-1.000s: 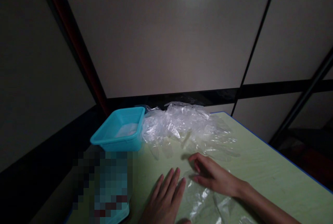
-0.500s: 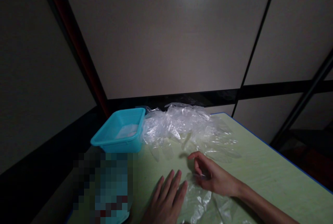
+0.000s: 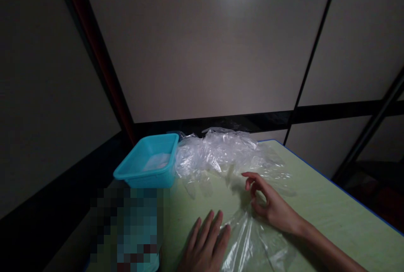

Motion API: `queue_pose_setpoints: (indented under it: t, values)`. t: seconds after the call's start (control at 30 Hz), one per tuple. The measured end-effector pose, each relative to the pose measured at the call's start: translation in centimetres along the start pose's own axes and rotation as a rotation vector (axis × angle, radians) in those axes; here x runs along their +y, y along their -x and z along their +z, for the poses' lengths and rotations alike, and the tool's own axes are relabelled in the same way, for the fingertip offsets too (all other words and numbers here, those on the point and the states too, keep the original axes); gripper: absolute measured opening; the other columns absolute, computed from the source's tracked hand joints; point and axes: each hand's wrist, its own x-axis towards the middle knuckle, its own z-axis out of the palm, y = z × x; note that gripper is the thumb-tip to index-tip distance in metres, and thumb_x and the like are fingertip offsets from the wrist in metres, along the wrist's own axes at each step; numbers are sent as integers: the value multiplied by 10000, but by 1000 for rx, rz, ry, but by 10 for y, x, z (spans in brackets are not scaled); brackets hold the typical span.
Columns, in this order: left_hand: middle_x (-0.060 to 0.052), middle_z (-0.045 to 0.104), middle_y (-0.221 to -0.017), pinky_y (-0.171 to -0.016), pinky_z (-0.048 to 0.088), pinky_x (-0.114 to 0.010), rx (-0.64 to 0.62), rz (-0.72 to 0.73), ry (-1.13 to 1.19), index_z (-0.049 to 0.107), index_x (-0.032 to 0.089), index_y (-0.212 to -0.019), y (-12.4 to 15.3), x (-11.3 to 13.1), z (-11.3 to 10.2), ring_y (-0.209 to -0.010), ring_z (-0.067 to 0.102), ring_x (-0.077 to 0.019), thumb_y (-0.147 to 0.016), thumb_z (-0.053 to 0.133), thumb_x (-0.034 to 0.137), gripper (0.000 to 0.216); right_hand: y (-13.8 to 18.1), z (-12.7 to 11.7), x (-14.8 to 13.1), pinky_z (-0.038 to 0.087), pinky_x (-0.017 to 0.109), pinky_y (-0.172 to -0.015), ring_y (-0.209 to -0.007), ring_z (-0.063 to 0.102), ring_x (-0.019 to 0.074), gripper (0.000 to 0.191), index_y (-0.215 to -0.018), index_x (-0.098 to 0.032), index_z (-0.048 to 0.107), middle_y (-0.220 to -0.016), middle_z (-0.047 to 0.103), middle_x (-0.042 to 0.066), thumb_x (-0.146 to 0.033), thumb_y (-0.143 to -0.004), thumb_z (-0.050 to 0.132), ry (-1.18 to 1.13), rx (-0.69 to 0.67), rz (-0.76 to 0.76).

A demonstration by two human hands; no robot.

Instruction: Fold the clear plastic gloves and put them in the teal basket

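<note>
Since half a second back the right hand [image 3: 271, 206] has shifted up the desk and away from the body, drawing a fold of the thin, clear, crinkled plastic film [image 3: 249, 242] taut behind it. Its grip looks closed on the film's far edge, thumb against the middle fingers, index finger curled free above. The left hand [image 3: 205, 244] has barely moved: it lies palm down, grip open and holding nothing, with its fingertips on the film's near-left edge. The film lies on the pale green desk with blue edging [image 3: 331, 217], between and below the two hands. Judgement: almost weightless, limp, slippery and clingy, likely to tear if stretched; best taken by a pinch at an edge while the opposite side is pinned flat. Farther out, a heap of similar clear plastic pieces [image 3: 217, 150] sits at the back of the desk, with a turquoise rectangular plastic tray [image 3: 148, 179] just left of it.
</note>
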Motion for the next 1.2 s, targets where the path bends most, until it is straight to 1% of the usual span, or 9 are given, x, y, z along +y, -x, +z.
queue_pose_setpoints:
  t: [0.17,0.3,0.4,0.5,0.7,0.8,0.9,1.03,1.2]
  values:
    - [-61,334,-1400,-976,352,-371,0,-38,54,241,242,-1386,3,0,-4,-1256,367,-227,-948,268,316,445,-3,-21,6,385,390,-798,-795,518,178,584,-1215,-235,348,-948,513,44,-4,-680,392,419,187,-73]
    - [-61,304,-1409,-987,342,-403,-92,-93,89,250,239,-1385,3,-1,-11,-1262,354,-248,-940,283,310,452,-2,-32,7,407,378,-764,-776,547,194,460,-1185,-215,398,-896,542,55,-62,-751,401,501,207,-99]
    - [-47,275,-1419,-1008,312,-419,-133,-112,135,197,253,-1398,2,-2,-10,-1278,323,-255,-933,274,262,471,-2,-32,4,437,349,-703,-726,557,190,291,-1064,-202,485,-858,572,62,-111,-800,403,443,131,-83]
    - [-18,254,-1431,-1033,260,-432,-109,-137,158,84,287,-1403,3,-3,3,-1292,293,-256,-931,263,266,506,-1,-29,-3,451,339,-715,-795,568,202,205,-951,-196,548,-874,599,75,-129,-836,392,377,11,-79]
    - [-24,214,-1442,-1052,205,-462,-96,-144,160,43,284,-1401,6,-7,28,-1309,250,-261,-923,293,297,539,1,-26,-20,403,371,-937,-1098,515,207,388,-1225,-205,500,-1210,554,92,-115,-874,362,319,-249,-111]
    - [-49,182,-1450,-1048,209,-482,-148,-136,198,90,262,-1406,2,-9,15,-1316,225,-277,-888,364,425,608,7,-26,-23,289,411,-1041,-1225,406,197,429,-1339,-227,373,-1339,452,65,-185,-913,343,347,-370,-118]
    - [-99,127,-1457,-1043,194,-518,-265,-116,273,147,196,-1407,-2,-8,-11,-1327,171,-305,-808,437,559,758,17,-29,-15,167,472,-1079,-1289,300,212,492,-1397,-255,231,-1417,326,50,-263,-923,361,365,-482,-130]
    - [-77,55,-1468,-1063,152,-498,-334,-168,319,157,201,-1404,-3,-4,-41,-1345,82,-270,-773,528,468,779,27,-34,6,97,490,-1083,-1322,203,219,526,-1409,-257,160,-1449,228,48,-308,-926,361,426,-478,-105]
    - [-61,42,-1475,-1076,106,-473,-342,-219,335,112,209,-1409,1,-6,-50,-1350,38,-240,-755,558,406,816,27,-35,16,95,492,-1080,-1325,194,212,511,-1409,-273,153,-1449,232,28,-294,-931,331,485,-467,-88]
